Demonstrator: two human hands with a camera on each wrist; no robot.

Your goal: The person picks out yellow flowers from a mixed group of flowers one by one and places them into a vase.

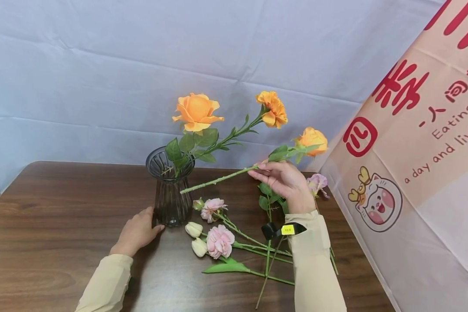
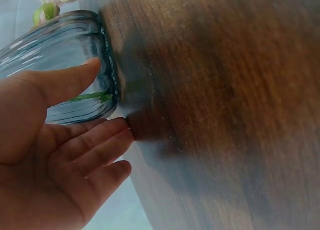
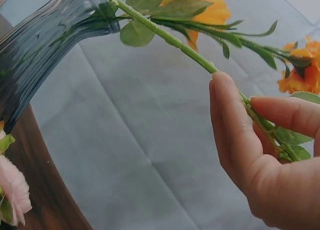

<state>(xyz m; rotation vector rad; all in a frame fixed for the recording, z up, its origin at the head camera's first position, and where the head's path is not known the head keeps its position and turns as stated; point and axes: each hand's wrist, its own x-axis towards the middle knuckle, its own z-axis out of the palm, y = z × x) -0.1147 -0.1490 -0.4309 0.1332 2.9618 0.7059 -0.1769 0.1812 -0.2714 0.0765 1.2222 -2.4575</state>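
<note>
A dark ribbed glass vase stands on the table, holding an orange rose and an orange carnation that leans right. Beside the vase's base rests my left hand, its thumb in front of the glass. In the left wrist view the fingers look relaxed and fairly straight, partly behind the vase. My right hand pinches the green stem of a second orange rose between thumb and fingertips. That stem slants down left, its cut end in front of the vase, below the rim.
Pink flowers, white tulips and a long green leaf lie on the brown table right of the vase. A purple flower lies near the right edge. Pale cloth hangs behind; a printed banner stands at right.
</note>
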